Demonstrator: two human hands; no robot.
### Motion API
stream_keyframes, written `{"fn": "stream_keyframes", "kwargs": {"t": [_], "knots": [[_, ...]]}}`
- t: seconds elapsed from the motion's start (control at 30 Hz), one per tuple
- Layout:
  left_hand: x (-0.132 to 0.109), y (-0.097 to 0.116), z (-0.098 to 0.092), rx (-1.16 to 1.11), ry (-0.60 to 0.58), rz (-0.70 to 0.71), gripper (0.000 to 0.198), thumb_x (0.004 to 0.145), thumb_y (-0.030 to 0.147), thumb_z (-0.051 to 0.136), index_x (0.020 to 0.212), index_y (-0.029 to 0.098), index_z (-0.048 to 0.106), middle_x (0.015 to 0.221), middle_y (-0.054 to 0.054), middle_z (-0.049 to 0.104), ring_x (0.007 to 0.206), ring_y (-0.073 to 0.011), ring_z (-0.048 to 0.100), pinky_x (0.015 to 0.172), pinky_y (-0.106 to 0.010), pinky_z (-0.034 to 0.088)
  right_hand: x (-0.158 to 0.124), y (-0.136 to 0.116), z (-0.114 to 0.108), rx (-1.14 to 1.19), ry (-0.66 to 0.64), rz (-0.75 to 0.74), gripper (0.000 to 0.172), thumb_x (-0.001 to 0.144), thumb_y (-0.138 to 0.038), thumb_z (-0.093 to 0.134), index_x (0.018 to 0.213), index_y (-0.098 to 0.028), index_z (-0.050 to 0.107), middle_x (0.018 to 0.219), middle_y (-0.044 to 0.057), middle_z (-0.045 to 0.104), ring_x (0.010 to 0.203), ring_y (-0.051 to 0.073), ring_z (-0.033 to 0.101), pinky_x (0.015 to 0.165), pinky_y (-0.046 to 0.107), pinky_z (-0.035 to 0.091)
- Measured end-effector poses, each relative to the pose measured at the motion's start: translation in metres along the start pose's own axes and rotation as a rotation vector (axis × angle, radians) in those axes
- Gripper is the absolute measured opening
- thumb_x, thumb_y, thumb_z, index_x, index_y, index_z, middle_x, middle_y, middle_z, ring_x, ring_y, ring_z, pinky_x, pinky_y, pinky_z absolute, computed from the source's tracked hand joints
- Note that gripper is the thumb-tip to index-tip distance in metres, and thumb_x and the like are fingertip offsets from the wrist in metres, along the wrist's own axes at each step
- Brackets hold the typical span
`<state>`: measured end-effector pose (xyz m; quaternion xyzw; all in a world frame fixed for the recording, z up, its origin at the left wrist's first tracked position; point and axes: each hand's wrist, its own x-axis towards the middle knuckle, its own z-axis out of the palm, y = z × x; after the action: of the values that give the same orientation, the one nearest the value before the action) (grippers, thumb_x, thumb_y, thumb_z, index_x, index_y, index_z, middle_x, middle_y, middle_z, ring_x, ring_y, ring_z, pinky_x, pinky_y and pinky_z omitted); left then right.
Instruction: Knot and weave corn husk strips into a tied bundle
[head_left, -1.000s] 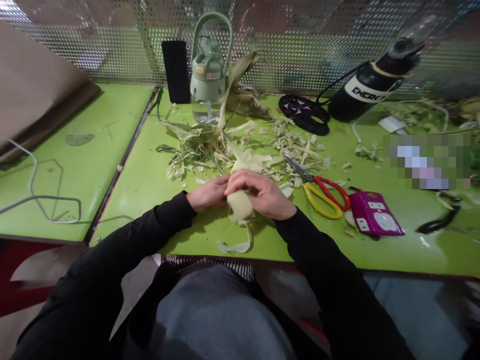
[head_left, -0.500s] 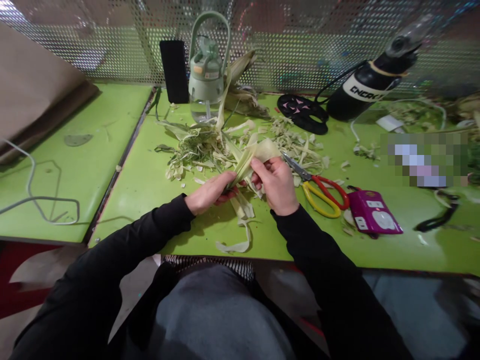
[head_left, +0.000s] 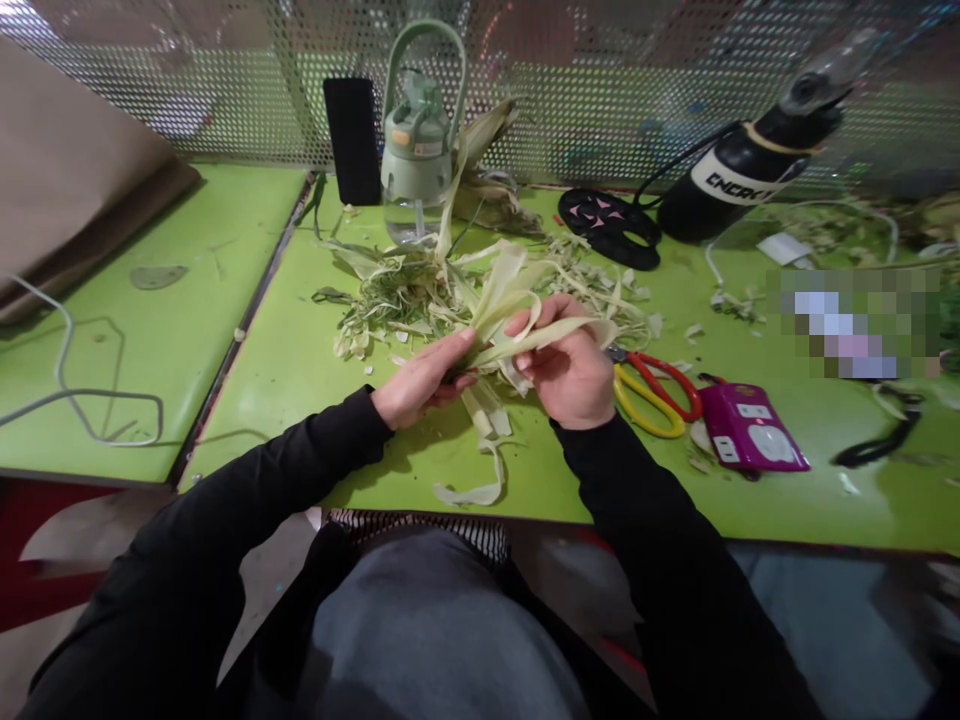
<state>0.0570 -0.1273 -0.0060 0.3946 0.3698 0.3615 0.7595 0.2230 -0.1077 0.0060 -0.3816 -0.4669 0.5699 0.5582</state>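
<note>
My left hand (head_left: 427, 378) is closed around the base of a bunch of pale green corn husks (head_left: 504, 285), whose loose ends fan up and to the right. My right hand (head_left: 574, 375) is closed too, with a husk strip (head_left: 562, 330) curling over its fingers; the fingertips are partly hidden by it. Behind both hands lies a heap of shredded husk scraps (head_left: 397, 290). A long curled strip (head_left: 472, 494) lies below, towards the table's front edge. Scissors with one red and one yellow handle (head_left: 660, 390) rest just right of my right hand, their blades partly covered.
At the back stand a black phone (head_left: 352, 140) and a green water bottle (head_left: 417, 150) before a perforated metal screen (head_left: 540, 110). A black bottle (head_left: 724, 190) leans at the right. A purple case (head_left: 754, 428) lies near the scissors. Brown paper (head_left: 82, 170) covers the far left.
My right hand has moved right and slightly down, drawing a husk strip out sideways from the bunch. The husks have spread apart more. My left hand keeps its grip in nearly the same place.
</note>
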Motion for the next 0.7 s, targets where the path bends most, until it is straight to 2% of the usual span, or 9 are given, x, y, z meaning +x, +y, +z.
{"fn": "stream_keyframes", "kwargs": {"t": [0.1, 0.27, 0.37, 0.5, 0.6, 0.7], "knots": [[0.0016, -0.0004, -0.001, -0.006, -0.014, 0.004, 0.042, 0.099, 0.051, 0.032, 0.087, 0.017, 0.053, 0.056, 0.007, 0.035, 0.04, -0.0034, 0.013, 0.038, -0.016, 0.009, -0.0014, -0.0016, 0.001, 0.004, -0.004, -0.009, 0.02, 0.067, -0.032, 0.065, 0.074, -0.025, 0.047, 0.066, -0.003, 0.059, 0.043, 0.01, 0.041, 0.038, 0.024, 0.026], [0.0042, -0.0006, -0.0047, 0.033, -0.046, 0.017, 0.045, 0.099, 0.05, 0.029, 0.093, 0.015, 0.057, 0.055, 0.006, 0.039, 0.039, -0.0043, 0.017, 0.037, -0.017, 0.011, 0.0015, -0.0005, 0.0032, 0.009, 0.043, 0.02, 0.023, 0.065, -0.027, 0.064, 0.087, -0.024, 0.059, 0.064, -0.005, 0.059, 0.042, 0.007, 0.041, 0.035, 0.022, 0.025], [0.0033, -0.0006, -0.0054, 0.054, -0.058, 0.028, 0.048, 0.098, 0.053, 0.03, 0.103, 0.015, 0.058, 0.055, 0.006, 0.041, 0.038, -0.0044, 0.017, 0.036, -0.017, 0.012, 0.0023, -0.001, 0.0043, -0.025, 0.05, 0.028, 0.016, 0.067, -0.027, 0.065, 0.081, -0.022, 0.058, 0.058, -0.007, 0.053, 0.042, 0.006, 0.041, 0.035, 0.021, 0.025], [0.0004, -0.0006, -0.0045, 0.092, -0.058, 0.099, 0.042, 0.096, 0.053, 0.042, 0.11, 0.017, 0.057, 0.054, 0.008, 0.041, 0.039, -0.0042, 0.018, 0.037, -0.017, 0.012, 0.0024, -0.0006, 0.0043, -0.027, 0.078, 0.028, 0.013, 0.07, -0.027, 0.066, 0.074, -0.021, 0.055, 0.054, -0.008, 0.051, 0.041, 0.005, 0.04, 0.036, 0.02, 0.025], [0.0005, -0.0024, -0.0048, 0.149, -0.036, 0.156, 0.037, 0.098, 0.05, 0.041, 0.107, 0.017, 0.055, 0.056, 0.006, 0.045, 0.041, -0.0044, 0.025, 0.039, -0.017, 0.016, 0.0033, 0.0019, 0.0024, -0.024, 0.099, 0.036, 0.016, 0.072, -0.028, 0.068, 0.075, -0.022, 0.053, 0.052, -0.008, 0.048, 0.041, 0.005, 0.04, 0.035, 0.019, 0.026], [0.0023, -0.0046, -0.0059, 0.208, -0.028, 0.213, 0.03, 0.098, 0.044, 0.043, 0.093, 0.016, 0.052, 0.066, 0.001, 0.056, 0.049, -0.0055, 0.039, 0.045, -0.017, 0.028, 0.0046, 0.0043, -0.0005, -0.04, 0.115, 0.029, 0.02, 0.075, -0.03, 0.069, 0.075, -0.023, 0.05, 0.051, -0.009, 0.046, 0.04, 0.006, 0.039, 0.036, 0.02, 0.026]]}}
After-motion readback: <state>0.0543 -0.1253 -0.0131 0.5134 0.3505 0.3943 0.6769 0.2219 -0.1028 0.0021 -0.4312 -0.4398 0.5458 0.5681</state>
